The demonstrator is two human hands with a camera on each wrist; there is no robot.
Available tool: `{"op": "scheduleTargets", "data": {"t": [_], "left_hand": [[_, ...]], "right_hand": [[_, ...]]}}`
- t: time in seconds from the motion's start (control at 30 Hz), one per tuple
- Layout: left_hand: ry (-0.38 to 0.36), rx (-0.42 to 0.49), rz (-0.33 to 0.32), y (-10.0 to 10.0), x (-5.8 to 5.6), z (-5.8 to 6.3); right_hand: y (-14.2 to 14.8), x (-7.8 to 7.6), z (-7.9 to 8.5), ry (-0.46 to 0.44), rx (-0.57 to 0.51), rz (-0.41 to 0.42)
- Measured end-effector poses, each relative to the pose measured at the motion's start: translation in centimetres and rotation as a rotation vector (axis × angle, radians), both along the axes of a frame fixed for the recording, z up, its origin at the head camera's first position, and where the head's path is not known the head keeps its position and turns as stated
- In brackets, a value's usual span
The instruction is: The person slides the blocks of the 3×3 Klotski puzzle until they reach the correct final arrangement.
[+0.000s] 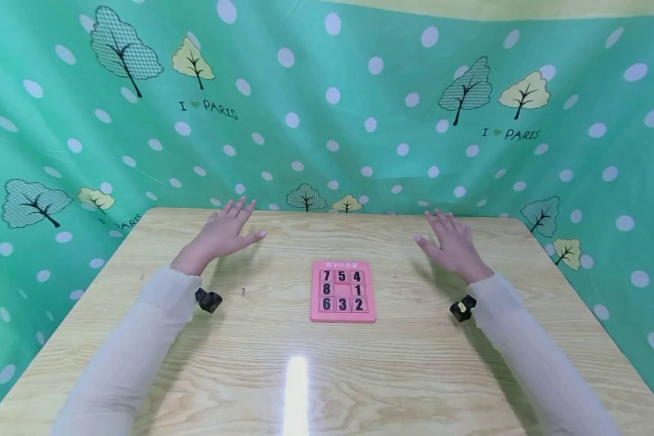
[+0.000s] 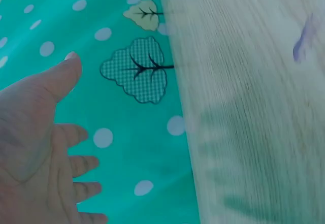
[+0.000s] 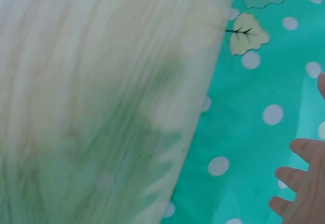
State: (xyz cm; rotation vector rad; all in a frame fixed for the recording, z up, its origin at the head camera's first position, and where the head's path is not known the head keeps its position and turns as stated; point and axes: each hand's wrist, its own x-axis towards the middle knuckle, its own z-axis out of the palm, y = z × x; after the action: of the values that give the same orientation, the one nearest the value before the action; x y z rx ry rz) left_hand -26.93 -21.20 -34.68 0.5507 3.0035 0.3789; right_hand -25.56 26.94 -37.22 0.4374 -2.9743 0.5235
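A pink number slide puzzle lies flat at the middle of the table. Its black-numbered tiles read 7 5 4, then 8, a gap and 1, then 6 3 2. To its left, my left hand hovers over the table with fingers spread and nothing held. On the other side my right hand is likewise raised, fingers apart, holding nothing. The left wrist view shows the left hand with thumb held away from the fingers. Only some fingers of the right hand appear in the right wrist view.
The wooden table has a strip of glare near its front. Behind it and along both sides hangs a green dotted curtain printed with trees. Each wrist bears a small black device, on the left and on the right.
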Motion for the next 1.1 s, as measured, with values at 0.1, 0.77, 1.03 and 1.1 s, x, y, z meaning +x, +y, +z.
{"op": "scheduleTargets", "data": {"t": [0.1, 0.77, 1.03, 1.1], "left_hand": [[0.011, 0.051, -0.023, 0.2, 0.3, -0.1], [-0.265, 0.688, -0.074, 4.5, 3.7, -3.0], [-0.305, 0.812, -0.063, 6.5, 4.8, -4.1], [-0.302, 0.828, -0.053, 7.1, 5.0, -4.3]], "right_hand": [[-0.3, 0.3, 0.2, -0.022, -0.063, 0.038], [-4.2, 3.7, -1.0, -0.373, -0.523, 0.089], [-5.3, 4.2, -1.9, -0.395, -0.595, 0.125], [-5.7, 4.2, -2.2, -0.38, -0.603, 0.139]]}}
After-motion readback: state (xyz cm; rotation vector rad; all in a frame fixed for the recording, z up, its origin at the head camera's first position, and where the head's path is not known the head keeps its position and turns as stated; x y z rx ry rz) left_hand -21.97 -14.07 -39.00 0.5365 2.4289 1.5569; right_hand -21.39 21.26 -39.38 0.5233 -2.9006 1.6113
